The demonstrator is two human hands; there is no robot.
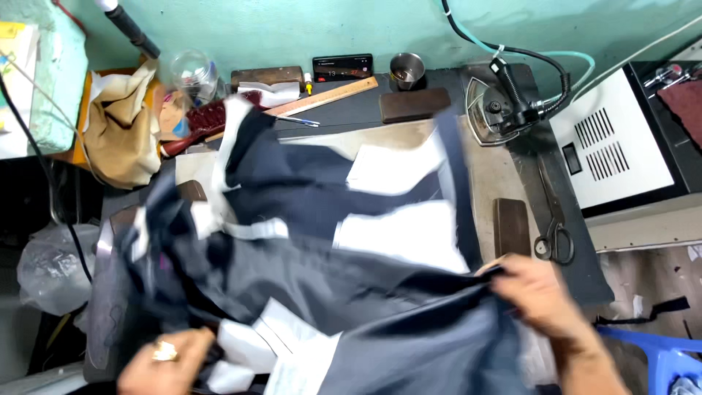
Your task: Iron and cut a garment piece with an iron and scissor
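A dark navy garment [307, 256] with white lining panels [402, 234] lies spread over the work table, blurred on its left side. My right hand [537, 292] pinches the garment's dark edge at the lower right. My left hand [164, 362], with a gold ring on one finger, grips the cloth at the lower left near a white panel. The fabric hangs between both hands and hides most of the table under it.
A steam iron [501, 106] rests at the back right, with scissors [553, 234] and a dark wooden block [512, 225] below it. A wooden ruler [325, 96], a phone [342, 67], a metal cup [406, 69], a brush [201, 124] and tan cloth [124, 128] line the back.
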